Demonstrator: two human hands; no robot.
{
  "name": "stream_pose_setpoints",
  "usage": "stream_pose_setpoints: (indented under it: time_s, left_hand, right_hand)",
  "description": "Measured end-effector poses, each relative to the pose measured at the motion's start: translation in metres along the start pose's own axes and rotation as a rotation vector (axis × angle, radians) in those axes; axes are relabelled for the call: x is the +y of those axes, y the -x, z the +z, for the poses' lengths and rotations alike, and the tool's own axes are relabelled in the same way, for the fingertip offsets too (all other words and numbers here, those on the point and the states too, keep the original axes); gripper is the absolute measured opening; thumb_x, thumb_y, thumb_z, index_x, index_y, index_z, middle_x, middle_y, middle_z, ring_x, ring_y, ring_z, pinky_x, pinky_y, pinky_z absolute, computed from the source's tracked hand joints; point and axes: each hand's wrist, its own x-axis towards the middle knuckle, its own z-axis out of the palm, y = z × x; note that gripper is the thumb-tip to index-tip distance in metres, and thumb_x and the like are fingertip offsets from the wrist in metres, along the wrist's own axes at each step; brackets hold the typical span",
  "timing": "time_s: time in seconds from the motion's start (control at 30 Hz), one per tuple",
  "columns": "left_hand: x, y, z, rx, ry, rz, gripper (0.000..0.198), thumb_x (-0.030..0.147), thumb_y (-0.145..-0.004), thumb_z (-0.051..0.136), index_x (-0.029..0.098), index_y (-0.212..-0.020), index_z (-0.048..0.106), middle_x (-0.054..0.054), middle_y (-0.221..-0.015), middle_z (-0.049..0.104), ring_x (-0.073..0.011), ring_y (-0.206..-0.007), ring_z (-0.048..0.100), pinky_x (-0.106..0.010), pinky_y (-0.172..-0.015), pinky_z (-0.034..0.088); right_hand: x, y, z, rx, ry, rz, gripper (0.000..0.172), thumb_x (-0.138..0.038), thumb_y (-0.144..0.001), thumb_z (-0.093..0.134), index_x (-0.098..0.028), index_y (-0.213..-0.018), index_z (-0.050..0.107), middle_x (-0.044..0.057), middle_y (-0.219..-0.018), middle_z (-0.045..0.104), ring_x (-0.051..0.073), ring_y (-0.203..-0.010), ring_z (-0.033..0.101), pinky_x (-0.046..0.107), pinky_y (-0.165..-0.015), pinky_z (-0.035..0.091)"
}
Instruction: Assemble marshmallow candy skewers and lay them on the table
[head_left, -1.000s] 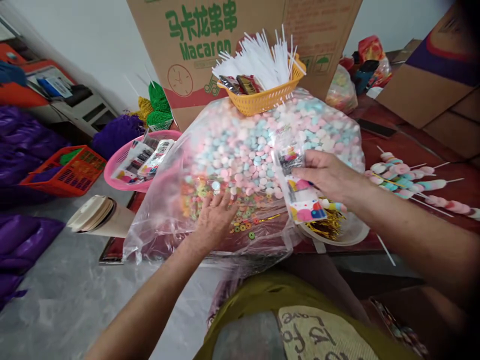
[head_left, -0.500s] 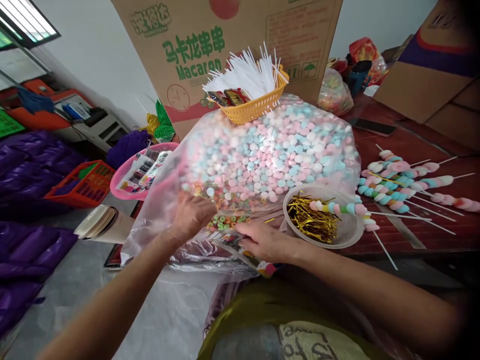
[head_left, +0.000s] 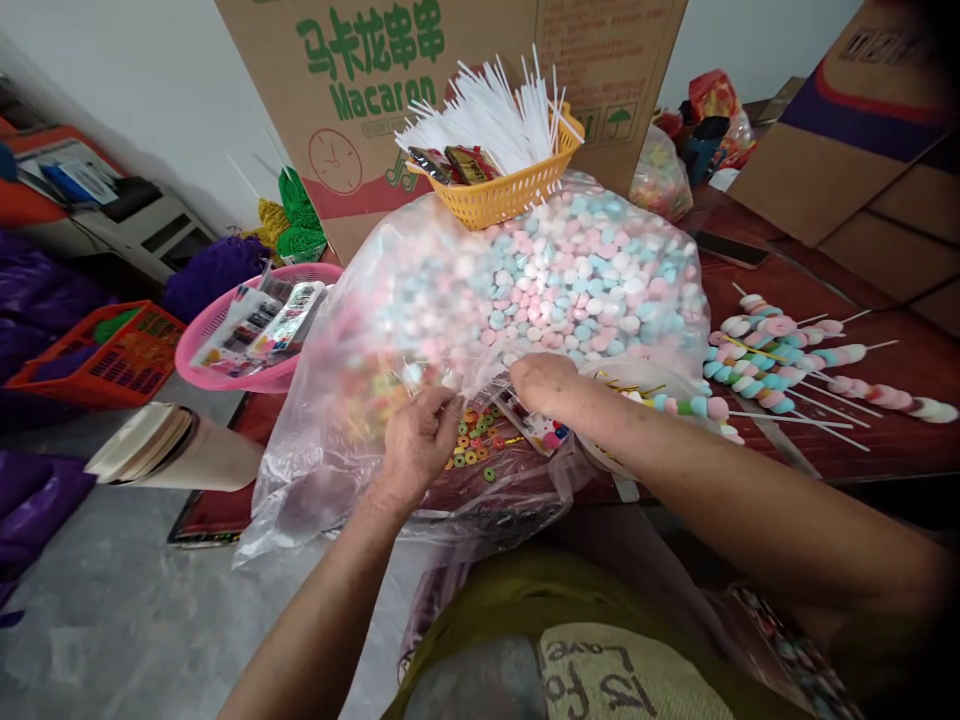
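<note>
A large clear plastic bag (head_left: 315,455) full of pastel pink, blue and white marshmallows (head_left: 577,275) lies before me. At its front, my left hand (head_left: 420,445) pinches the thin plastic, thumb against curled fingers. My right hand (head_left: 541,382) is closed on the bag's upper layer, its fingertips partly hidden. Small coloured cereal rings (head_left: 472,440) lie between and below the hands. Just under my right hand is a printed clear packet (head_left: 536,425). My right forearm partly covers a round plastic tub (head_left: 600,458) with gold twist ties; a marshmallow skewer (head_left: 679,405) rests across it.
An orange basket (head_left: 502,200) of white sticks sits on the bag's far side, before a tall cardboard box (head_left: 360,140). Left are a pink basket (head_left: 196,372) of packets and stacked paper cups (head_left: 180,450). Several marshmallow skewers (head_left: 772,350) and a phone (head_left: 727,248) lie right.
My right hand has moved up and right, away from the printed packet it was holding, onto the plastic. My left hand has shifted right and closer. The view has turned slightly.
</note>
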Motion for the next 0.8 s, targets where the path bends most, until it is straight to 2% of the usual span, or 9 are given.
stream_pose_setpoints:
  time_s: [0.1,0.23,0.27,0.37,0.43,0.5,0.67,0.73,0.8]
  left_hand:
    - [0.003,0.0,0.0,0.151,-0.051,-0.054,0.021,0.029,-0.087,0.05,0.015,-0.091,0.064,-0.007,-0.082,0.069,-0.0185,-0.073,0.063,-0.03,-0.068,0.048]
    - [0.042,0.013,-0.026,0.38,-0.089,0.277,0.031,0.023,-0.081,0.06,0.019,-0.112,0.057,-0.012,-0.115,0.063,-0.0248,-0.108,0.057,-0.041,-0.095,0.042]
    - [0.055,0.015,-0.032,0.331,0.005,0.309,0.036,0.026,-0.081,0.062,0.02,-0.116,0.055,-0.011,-0.117,0.062,-0.0245,-0.11,0.056,-0.041,-0.095,0.042]
    - [0.085,0.009,-0.037,-0.184,0.11,0.32,0.049,0.042,-0.073,0.07,0.02,-0.115,0.058,-0.012,-0.121,0.059,-0.0289,-0.114,0.053,-0.043,-0.095,0.043]
    - [0.093,-0.002,-0.028,-0.501,0.157,0.246,0.027,0.037,-0.072,0.069,0.019,-0.092,0.067,-0.007,-0.093,0.067,-0.0258,-0.092,0.061,-0.039,-0.083,0.048]
    - [0.092,-0.011,-0.014,-0.663,0.337,0.024,0.016,0.032,-0.076,0.064,0.016,-0.075,0.066,-0.003,-0.069,0.064,-0.0186,-0.068,0.06,-0.03,-0.064,0.048]
    - [0.088,-0.007,0.012,-0.82,0.817,-0.379,0.032,0.043,-0.077,0.062,0.012,-0.075,0.065,-0.001,-0.058,0.057,-0.0104,-0.051,0.049,-0.022,-0.048,0.039]
    - [0.092,-0.004,0.014,-0.847,0.801,-0.35,0.032,0.044,-0.078,0.062,0.012,-0.08,0.066,-0.004,-0.067,0.062,-0.0129,-0.058,0.055,-0.023,-0.052,0.043]
    - [0.098,-0.004,0.014,-0.736,0.69,-0.229,0.03,0.04,-0.075,0.066,0.016,-0.092,0.068,-0.007,-0.086,0.067,-0.0174,-0.073,0.061,-0.025,-0.06,0.048]
  right_hand:
    - [0.006,0.024,-0.021,-0.08,0.003,-0.093,0.016,-0.02,-0.074,0.062,-0.018,-0.059,0.06,0.003,-0.055,0.055,0.014,-0.058,0.054,0.026,-0.053,0.037]
    - [0.022,0.061,-0.029,-0.276,-0.21,-0.275,0.015,-0.024,-0.076,0.052,-0.018,-0.064,0.058,-0.003,-0.055,0.051,0.01,-0.052,0.046,0.023,-0.048,0.031]
    - [0.026,0.068,-0.027,-0.343,-0.303,-0.318,0.014,-0.024,-0.075,0.051,-0.018,-0.064,0.058,-0.004,-0.055,0.05,0.009,-0.052,0.044,0.022,-0.048,0.031]
    - [0.031,0.083,-0.022,-0.469,-0.448,-0.462,0.015,-0.022,-0.074,0.05,-0.017,-0.061,0.054,-0.006,-0.053,0.043,0.008,-0.051,0.038,0.022,-0.048,0.028]
    - [0.037,0.092,-0.023,-0.427,-0.422,-0.514,0.016,-0.022,-0.074,0.052,-0.017,-0.059,0.053,-0.006,-0.053,0.041,0.008,-0.05,0.036,0.022,-0.048,0.027]
    - [0.048,0.103,-0.023,-0.289,-0.469,-0.482,0.014,-0.025,-0.076,0.055,-0.016,-0.065,0.057,-0.005,-0.058,0.046,0.008,-0.054,0.04,0.021,-0.05,0.029]
    - [0.077,0.134,0.001,0.055,-0.798,-0.315,0.023,-0.035,-0.083,0.055,-0.015,-0.072,0.057,-0.003,-0.063,0.049,0.009,-0.059,0.042,0.022,-0.053,0.033]
    - [0.079,0.141,0.014,0.222,-0.788,-0.261,0.026,-0.033,-0.085,0.051,-0.017,-0.065,0.052,-0.003,-0.059,0.046,0.01,-0.058,0.04,0.023,-0.054,0.031]
    - [0.076,0.145,0.024,0.352,-0.732,-0.224,0.026,-0.03,-0.087,0.049,-0.017,-0.064,0.049,-0.003,-0.06,0.045,0.01,-0.059,0.04,0.023,-0.055,0.031]
